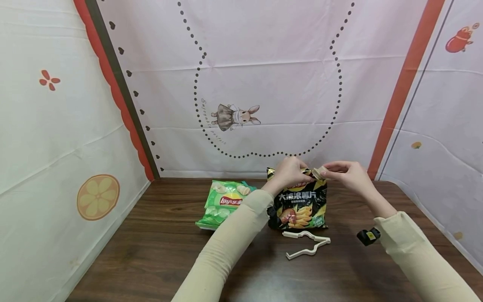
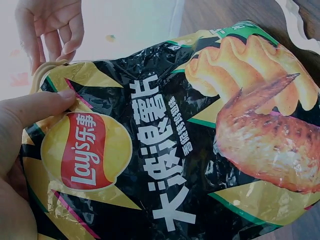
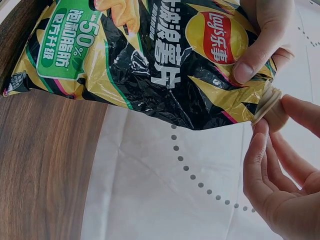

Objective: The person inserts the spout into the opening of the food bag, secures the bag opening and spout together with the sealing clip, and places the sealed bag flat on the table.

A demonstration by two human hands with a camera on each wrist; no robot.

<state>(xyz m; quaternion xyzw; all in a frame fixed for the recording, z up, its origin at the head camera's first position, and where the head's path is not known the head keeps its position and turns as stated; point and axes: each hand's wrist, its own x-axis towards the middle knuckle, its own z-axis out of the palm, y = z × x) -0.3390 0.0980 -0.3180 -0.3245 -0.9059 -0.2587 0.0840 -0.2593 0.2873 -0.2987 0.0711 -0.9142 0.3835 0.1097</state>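
Note:
A black and gold Lay's chip bag (image 1: 296, 203) stands upright on the table. My left hand (image 1: 289, 173) grips its top edge, with the thumb pressed on the front above the logo, as the left wrist view shows. At the bag's top right corner sits a cream bag clip (image 3: 272, 111). My right hand (image 1: 349, 177) pinches this clip between thumb and fingers, close against the bag's edge. The clip's far side is hidden behind the bag and fingers. In front of the bag lies a second cream clip (image 1: 323, 240), spread wide at its hinge.
Left of the black bag, a green Lay's chip bag (image 1: 222, 207) lies on the brown wooden table (image 1: 151, 251), partly behind my left sleeve. White printed cloth (image 1: 264, 84) hangs behind the table and along both sides.

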